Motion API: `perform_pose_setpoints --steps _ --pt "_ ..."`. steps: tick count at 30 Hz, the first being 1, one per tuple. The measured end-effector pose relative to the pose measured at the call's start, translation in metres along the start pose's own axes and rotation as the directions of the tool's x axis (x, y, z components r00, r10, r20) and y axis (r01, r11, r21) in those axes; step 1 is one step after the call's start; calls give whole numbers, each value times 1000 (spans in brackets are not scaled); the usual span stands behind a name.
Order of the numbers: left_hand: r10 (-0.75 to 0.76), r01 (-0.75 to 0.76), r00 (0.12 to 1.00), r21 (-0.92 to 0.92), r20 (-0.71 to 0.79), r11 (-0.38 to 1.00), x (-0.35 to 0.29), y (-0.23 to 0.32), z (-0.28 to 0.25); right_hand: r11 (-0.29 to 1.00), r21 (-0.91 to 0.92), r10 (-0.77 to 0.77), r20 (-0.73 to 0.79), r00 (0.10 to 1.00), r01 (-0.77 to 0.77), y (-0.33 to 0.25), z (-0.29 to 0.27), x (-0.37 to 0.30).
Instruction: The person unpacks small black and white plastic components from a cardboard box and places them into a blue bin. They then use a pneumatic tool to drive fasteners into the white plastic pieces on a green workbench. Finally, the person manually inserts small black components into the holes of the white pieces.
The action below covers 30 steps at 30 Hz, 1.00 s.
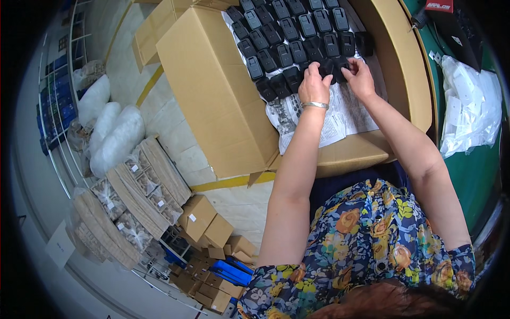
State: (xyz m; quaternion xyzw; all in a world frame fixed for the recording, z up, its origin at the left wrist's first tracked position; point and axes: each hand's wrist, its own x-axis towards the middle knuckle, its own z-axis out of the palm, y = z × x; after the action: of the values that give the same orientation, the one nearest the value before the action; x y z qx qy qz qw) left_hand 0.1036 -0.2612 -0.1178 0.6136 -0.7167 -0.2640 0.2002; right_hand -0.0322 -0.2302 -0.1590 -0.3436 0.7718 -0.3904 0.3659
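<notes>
Some hair (382,304) is nearest, then a flowered shirt (353,231). Inside the cardboard box (207,90), black parts (306,25) stand in close rows on printed paper (329,114), probably for protection. The left hand (314,87) and right hand (360,81), fingers bent, touch the nearest row, seemingly to align it; whether they pinch, I cannot tell.
</notes>
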Motion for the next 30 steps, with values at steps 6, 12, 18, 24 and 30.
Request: perform_pose_setpoints --steps 6,12,18,24,30 --pt "-89 99 994 -158 67 982 4 -3 -45 988 -148 -37 64 997 46 -15 -11 2" --pt "-82 117 985 -243 151 963 -26 -22 -135 999 -16 -34 144 989 37 16 -15 6" --pt "43 -92 858 72 512 993 -91 -57 -148 992 -20 -116 165 979 121 8 -19 -23" --pt "-88 -123 548 184 832 975 -114 -21 -175 909 23 -219 875 432 416 -51 -16 -102" --pt "20 -252 574 153 819 956 -117 -7 -190 897 107 -212 956 203 430 -51 -1 -116"
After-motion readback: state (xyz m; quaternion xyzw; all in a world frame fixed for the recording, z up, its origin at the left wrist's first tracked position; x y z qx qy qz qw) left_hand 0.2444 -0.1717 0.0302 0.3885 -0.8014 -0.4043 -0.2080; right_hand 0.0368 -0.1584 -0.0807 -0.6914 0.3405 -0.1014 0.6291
